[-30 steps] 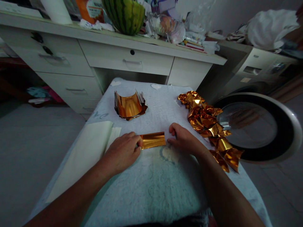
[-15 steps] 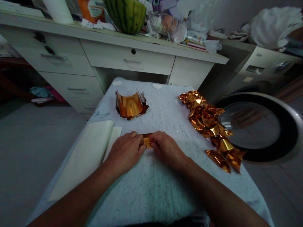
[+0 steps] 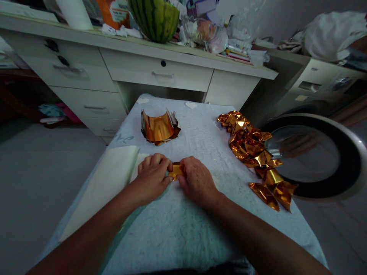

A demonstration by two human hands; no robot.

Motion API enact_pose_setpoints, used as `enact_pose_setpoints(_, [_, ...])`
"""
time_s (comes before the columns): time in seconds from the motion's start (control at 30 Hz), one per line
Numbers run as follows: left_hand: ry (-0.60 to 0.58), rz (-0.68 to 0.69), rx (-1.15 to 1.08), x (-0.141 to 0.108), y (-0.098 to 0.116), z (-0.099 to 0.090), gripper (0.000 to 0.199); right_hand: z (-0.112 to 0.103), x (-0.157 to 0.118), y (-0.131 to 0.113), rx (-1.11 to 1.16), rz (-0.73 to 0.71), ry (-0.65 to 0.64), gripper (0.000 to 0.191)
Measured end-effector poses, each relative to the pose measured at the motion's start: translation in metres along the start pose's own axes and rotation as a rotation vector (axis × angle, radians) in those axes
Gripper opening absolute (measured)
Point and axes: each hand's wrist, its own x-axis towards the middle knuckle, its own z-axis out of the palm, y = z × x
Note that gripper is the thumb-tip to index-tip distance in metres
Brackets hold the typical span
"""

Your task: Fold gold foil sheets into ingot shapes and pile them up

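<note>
A narrow strip of folded gold foil lies on the cloth-covered table between my two hands. My left hand grips its left end, thumb below and fingers above. Its right end is in my right hand, whose curled fingers hide part of it. Beyond them stands a curved stack of gold foil sheets, its edges turned up. Along the table's right side runs a pile of folded gold foil pieces. Pale paper sheets lie at the left, partly under my left forearm.
The table has a light blue cloth. Behind it is a white drawer desk bearing a watermelon, a white roll and plastic bags. At the right, a washing machine's round door hangs open beside the table.
Both hands have shifted slightly left along with the foil strip. The left thumb and fingers have moved a little on its left end. The view has tilted slightly.
</note>
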Motion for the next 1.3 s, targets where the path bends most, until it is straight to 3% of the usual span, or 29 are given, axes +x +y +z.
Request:
enact_pose_setpoints(0.27, [-0.065,0.015,-0.032,0.001,0.000,-0.006,0.015,0.002,-0.001,-0.009,-0.093,-0.006,0.013,0.038])
enact_pose_setpoints(0.5, [-0.059,-0.002,-0.035,0.001,-0.002,-0.003,0.010,-0.002,-0.002,-0.001,-0.089,-0.014,-0.003,0.068])
enact_pose_setpoints(0.8, [-0.043,-0.011,-0.049,0.001,-0.002,-0.003,0.012,-0.023,-0.002,0.039,-0.185,0.093,-0.030,0.092])
enact_pose_setpoints(0.93, [-0.050,-0.017,-0.046,0.001,0.000,-0.006,0.016,-0.035,0.000,0.060,-0.186,0.162,-0.105,0.101])
enact_pose_setpoints(1.13, [-0.038,-0.040,-0.074,0.000,-0.003,-0.005,0.030,-0.048,0.000,0.070,-0.122,0.204,-0.125,0.104])
enact_pose_setpoints(1.3, [0.021,-0.041,-0.100,0.001,-0.006,0.000,0.040,-0.050,-0.001,0.067,0.129,0.045,-0.087,0.080])
